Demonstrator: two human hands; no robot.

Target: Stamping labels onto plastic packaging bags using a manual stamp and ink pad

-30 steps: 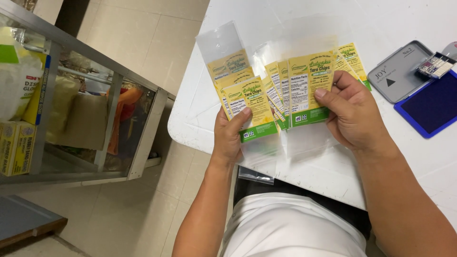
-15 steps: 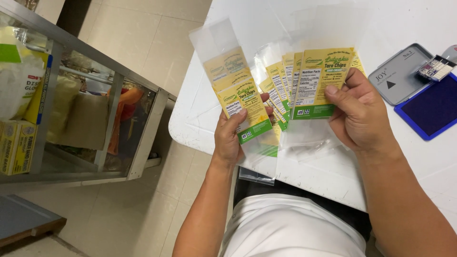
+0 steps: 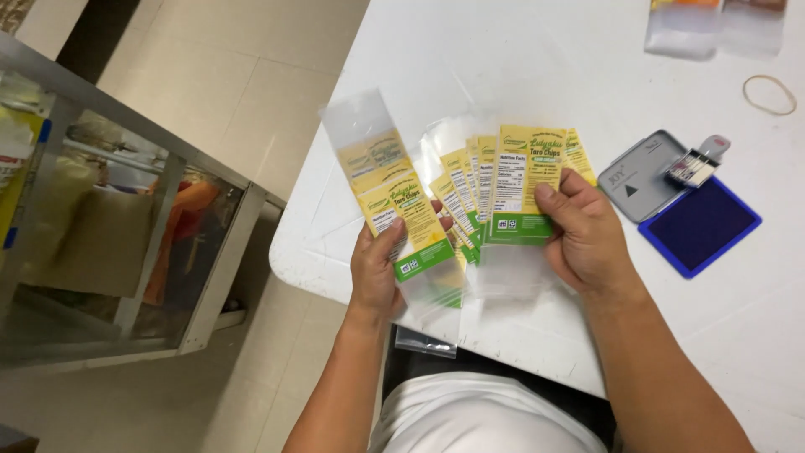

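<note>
Head view: the left hand (image 3: 379, 273) pinches one clear bag (image 3: 392, 205) with a yellow and green label, thumb across its lower label, and holds it tilted away to the left of the rest. The right hand (image 3: 587, 239) grips a fan of bags (image 3: 503, 189) of the same kind, thumb pressed on the front one, fingers behind. The lone bag's lower edge overlaps the left side of the fan. Both are held above the near edge of the white tabletop (image 3: 520, 67). Just right of the right hand lies an open blue ink pad (image 3: 700, 225) with its grey lid (image 3: 641, 172), a small stamp (image 3: 694, 164) resting on them. Farther off lie a rubber band (image 3: 769, 94) and more bags (image 3: 713, 25). On the floor to the left stands a metal rack (image 3: 126, 218).
</note>
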